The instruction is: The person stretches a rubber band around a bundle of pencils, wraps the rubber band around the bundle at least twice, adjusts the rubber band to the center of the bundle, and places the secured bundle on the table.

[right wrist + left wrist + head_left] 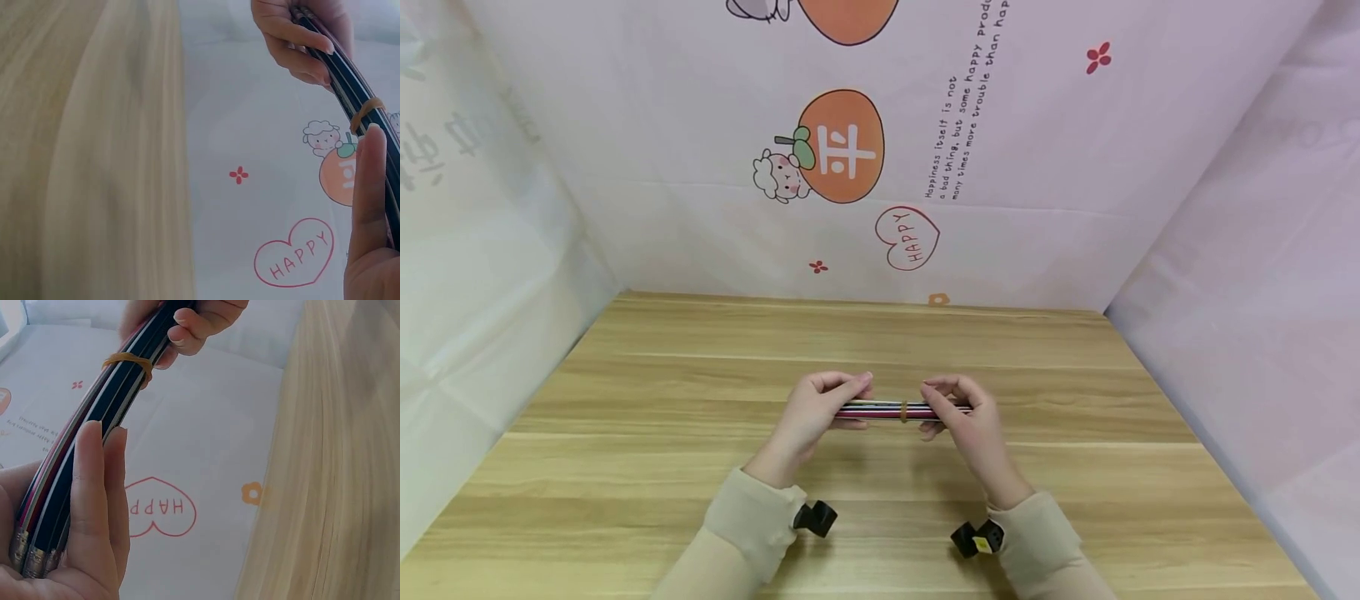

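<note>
Between both hands, level above the table, is a bundle of pencils (880, 411) in dark, red and white stripes. A tan rubber band (904, 412) circles it to the right of its middle. My left hand (808, 412) grips the left end, thumb on top and fingers beneath. Metal ferrules (36, 561) show near that palm in the left wrist view. The other end is held by my right hand (970, 421), its thumb and fingers around the pencils close to the band. The pencils' right tips are largely hidden by that hand.
A wood-grain table (880, 342) lies below the hands. White printed sheeting (1015, 250) stands behind it and along both sides. Small black cameras (822, 518) are strapped at the wrists, over beige sleeves (752, 521).
</note>
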A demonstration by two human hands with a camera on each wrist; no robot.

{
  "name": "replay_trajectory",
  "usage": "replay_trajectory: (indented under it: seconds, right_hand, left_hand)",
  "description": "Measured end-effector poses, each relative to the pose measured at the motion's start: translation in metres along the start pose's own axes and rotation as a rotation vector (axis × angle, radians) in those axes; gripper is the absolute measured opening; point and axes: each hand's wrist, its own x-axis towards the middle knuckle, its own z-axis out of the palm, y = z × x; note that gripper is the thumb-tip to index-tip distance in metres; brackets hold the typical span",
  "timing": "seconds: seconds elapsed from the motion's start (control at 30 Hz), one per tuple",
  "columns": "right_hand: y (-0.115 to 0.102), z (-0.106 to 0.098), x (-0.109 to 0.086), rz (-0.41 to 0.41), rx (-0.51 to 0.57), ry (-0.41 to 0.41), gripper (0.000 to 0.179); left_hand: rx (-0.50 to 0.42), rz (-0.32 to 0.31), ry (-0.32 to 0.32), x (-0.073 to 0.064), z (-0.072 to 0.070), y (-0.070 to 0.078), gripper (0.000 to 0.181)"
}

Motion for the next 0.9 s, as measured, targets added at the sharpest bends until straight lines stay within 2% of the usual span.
replay_trajectory:
  seconds: [0.17,0.3,0.4,0.47,0.57,0.63,0.7,0.8,0.9]
  right_hand:
    - [0.007,0.003,-0.002,-0.055,0.011,-0.030,0.021]
    - [0.008,0.004,-0.003,-0.093,0.010,-0.042,0.019]
    - [0.009,0.006,-0.002,-0.083,-0.004,-0.039,0.019]
    - [0.010,0.005,-0.001,-0.044,-0.016,-0.035,0.020]
    - [0.010,0.001,0.003,0.050,0.011,-0.045,0.018]
    - [0.010,-0.003,0.006,0.110,0.052,-0.072,0.013]
    - [0.010,-0.008,0.009,0.156,0.108,-0.115,0.004]
    - [0.010,-0.015,0.011,0.197,0.167,-0.189,0.014]
    - [0.009,-0.020,0.013,0.213,0.215,-0.225,0.023]
  left_hand:
    - [0.039,-0.005,0.044,0.000,0.000,0.000,0.026]
    - [0.050,-0.003,0.051,0.001,-0.001,0.000,0.025]
    - [0.049,-0.001,0.043,0.001,-0.002,-0.001,0.026]
    - [0.067,-0.010,0.005,0.002,-0.005,-0.003,0.028]
    - [0.108,-0.038,-0.120,0.004,-0.013,-0.005,0.032]
    - [0.144,-0.054,-0.208,0.005,-0.020,-0.005,0.037]
    - [0.162,-0.065,-0.269,0.006,-0.026,-0.004,0.044]
    - [0.169,-0.065,-0.292,0.006,-0.032,-0.001,0.047]
    - [0.163,-0.054,-0.280,0.006,-0.039,0.001,0.043]
